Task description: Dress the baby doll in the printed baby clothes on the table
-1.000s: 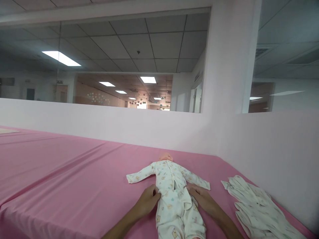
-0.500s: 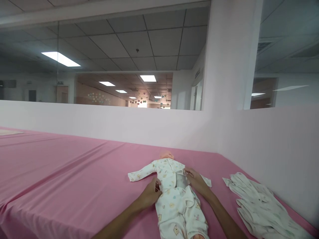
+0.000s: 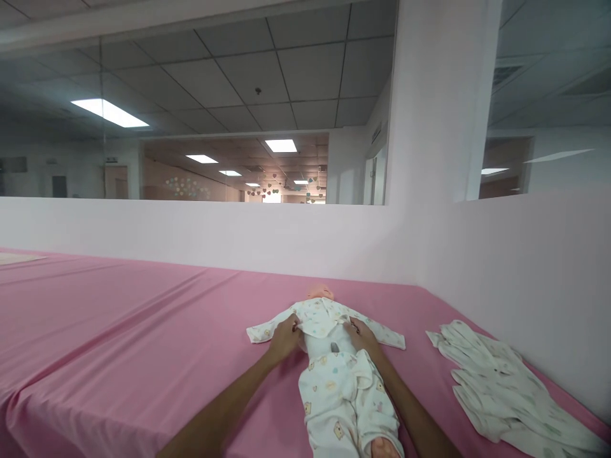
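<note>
A doll lies on its back, head toward the wall, with its sleeves spread to both sides. It wears a white patterned top and matching trousers. The top is lifted, baring the pale belly with a small grey spot. My left hand is closed on the top's left edge at the doll's side. On the other side, my right hand has bent fingers closed at the top's right edge. One foot shows below a trouser leg.
Pink cloth with folds covers the table. White patterned clothes lie in a pile at the right. A pale flat item lies at the far left. A white wall with windows stands behind.
My left hand has moved up toward the doll's chest, raising the top's hem and baring more belly. My right hand has shifted slightly and the right sleeve shows more fully.
</note>
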`<act>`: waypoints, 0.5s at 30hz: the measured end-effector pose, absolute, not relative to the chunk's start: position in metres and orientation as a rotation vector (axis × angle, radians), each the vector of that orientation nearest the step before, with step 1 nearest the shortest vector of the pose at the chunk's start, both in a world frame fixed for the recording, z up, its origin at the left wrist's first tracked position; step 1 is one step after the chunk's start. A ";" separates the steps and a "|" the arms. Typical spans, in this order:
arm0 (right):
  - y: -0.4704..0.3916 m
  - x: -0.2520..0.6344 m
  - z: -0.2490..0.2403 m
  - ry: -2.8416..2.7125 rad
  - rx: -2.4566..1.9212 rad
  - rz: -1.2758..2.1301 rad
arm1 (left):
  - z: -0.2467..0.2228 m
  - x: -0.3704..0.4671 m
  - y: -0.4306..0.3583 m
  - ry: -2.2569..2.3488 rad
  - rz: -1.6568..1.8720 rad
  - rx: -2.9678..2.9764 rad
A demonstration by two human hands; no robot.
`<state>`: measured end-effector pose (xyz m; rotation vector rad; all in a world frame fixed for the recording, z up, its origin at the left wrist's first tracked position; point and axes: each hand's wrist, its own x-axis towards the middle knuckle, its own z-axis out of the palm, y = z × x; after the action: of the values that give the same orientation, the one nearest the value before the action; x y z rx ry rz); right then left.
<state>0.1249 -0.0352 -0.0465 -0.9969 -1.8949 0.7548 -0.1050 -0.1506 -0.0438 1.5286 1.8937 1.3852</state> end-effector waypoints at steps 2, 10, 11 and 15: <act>-0.033 0.126 -0.048 -1.902 -1.043 0.690 | -0.041 -0.112 -0.137 1.753 1.492 1.180; -0.027 0.126 -0.053 -1.984 -1.225 0.543 | -0.056 -0.097 -0.104 1.439 1.600 0.600; -0.026 0.127 -0.054 -1.993 -1.216 0.559 | -0.058 -0.094 -0.102 1.403 1.635 0.557; -0.025 0.128 -0.057 -1.989 -1.199 0.598 | -0.064 -0.085 -0.095 1.251 1.751 0.430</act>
<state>0.1279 -0.0247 -0.0573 -1.1985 -1.9889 0.5980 -0.0850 -0.0948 -0.0641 0.4301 1.2511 1.7512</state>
